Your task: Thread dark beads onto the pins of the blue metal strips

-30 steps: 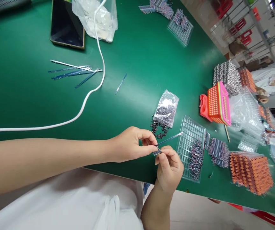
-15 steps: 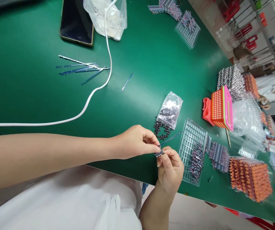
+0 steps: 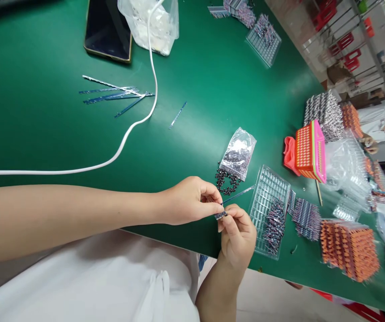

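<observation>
My left hand (image 3: 189,201) reaches in from the left. Its thumb and fingertips pinch a small dark patterned piece (image 3: 220,215), and a thin shiny blue strip (image 3: 241,194) sticks out from there to the upper right. Against the other end of the piece, the thumb and fingers of my right hand (image 3: 237,235) are pressed together. Fingertips partly hide the piece. Just beyond the hands lie loose dark beads (image 3: 228,181) at the mouth of a clear bag (image 3: 238,152). Beside my right hand is a clear compartment tray (image 3: 263,197) with a heap of thin dark-and-pink pieces (image 3: 275,226).
Several blue strips (image 3: 118,95) lie near a white cable (image 3: 125,138). A phone (image 3: 108,31) and a plastic container (image 3: 155,27) stand at the back. Rightward are patterned bundles (image 3: 306,219), orange stacks (image 3: 348,250), and a basket (image 3: 305,150). A person's hand (image 3: 370,144) shows far right.
Both hands have shifted very slightly left, still holding the small piece together. The blue strip's angle and shine differ a little.
</observation>
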The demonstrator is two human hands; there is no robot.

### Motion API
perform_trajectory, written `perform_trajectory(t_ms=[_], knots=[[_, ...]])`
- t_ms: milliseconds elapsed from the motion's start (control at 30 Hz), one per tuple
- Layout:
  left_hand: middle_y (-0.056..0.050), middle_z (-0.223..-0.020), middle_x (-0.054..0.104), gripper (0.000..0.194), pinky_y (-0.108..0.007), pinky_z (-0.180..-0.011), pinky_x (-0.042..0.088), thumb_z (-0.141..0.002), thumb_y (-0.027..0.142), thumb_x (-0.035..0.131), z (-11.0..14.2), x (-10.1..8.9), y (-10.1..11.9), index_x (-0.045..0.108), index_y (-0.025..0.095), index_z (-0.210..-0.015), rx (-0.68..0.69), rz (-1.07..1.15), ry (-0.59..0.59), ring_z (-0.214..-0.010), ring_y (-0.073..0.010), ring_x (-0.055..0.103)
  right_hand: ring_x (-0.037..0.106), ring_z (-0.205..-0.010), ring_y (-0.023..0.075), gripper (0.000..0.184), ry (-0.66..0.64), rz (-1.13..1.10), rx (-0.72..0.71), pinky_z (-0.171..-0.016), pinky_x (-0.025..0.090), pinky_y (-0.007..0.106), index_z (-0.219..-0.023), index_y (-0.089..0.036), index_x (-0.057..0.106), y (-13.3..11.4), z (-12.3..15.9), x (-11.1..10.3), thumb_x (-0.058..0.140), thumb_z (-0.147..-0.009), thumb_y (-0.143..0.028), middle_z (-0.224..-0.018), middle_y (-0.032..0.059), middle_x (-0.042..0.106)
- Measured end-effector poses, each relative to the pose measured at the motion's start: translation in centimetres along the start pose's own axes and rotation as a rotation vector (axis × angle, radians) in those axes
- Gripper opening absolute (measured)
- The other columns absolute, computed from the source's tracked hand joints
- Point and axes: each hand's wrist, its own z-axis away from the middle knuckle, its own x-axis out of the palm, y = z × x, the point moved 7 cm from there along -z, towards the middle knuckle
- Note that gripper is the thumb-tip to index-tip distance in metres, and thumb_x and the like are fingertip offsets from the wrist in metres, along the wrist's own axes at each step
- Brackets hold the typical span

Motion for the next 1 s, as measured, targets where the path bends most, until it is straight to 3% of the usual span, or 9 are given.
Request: perform_trajectory(t_ms=[300,700,1000], knots=[[-0.002,-0.075,0.071,0.020,-0.022,-0.062,0.044,-0.082,0.033,0.062,0.15,0.19,0.35,0.071,0.017,-0.078,0.037,-0.065,-0.063,-0.073,-0.0163,0.063,0.056,-0.053,0.0092,0.020,-0.071,-0.055,0.076,-0.042,0.046,0.021,-0.080,-0.019,0.069,0.45,-0.04,0.17,0.077,-0.080,-0.037,-0.074,-0.0004,0.060],[-0.004,-0.079,0.071,0.020,-0.023,-0.059,0.042,-0.082,0.031,0.060,0.24,0.58,0.34,0.071,0.016,-0.078,0.053,-0.101,-0.063,-0.077,-0.0179,0.063,0.062,-0.053,0.0096,0.004,-0.121,-0.106,0.061,-0.048,0.052,0.023,-0.084,-0.023,0.076,0.44,0.13,0.25,0.077,-0.082,-0.026,-0.077,-0.0009,0.065],[-0.005,-0.080,0.072,0.019,-0.024,-0.063,0.043,-0.082,0.030,0.060,0.41,0.63,0.28,0.070,0.016,-0.075,0.052,-0.100,-0.074,-0.076,-0.0176,0.063,0.065,-0.051,0.0105,0.005,-0.151,-0.173,0.095,-0.045,0.054,0.022,-0.084,-0.025,0.078,0.52,-0.04,0.39,0.080,-0.079,-0.023,-0.076,-0.0009,0.068]])
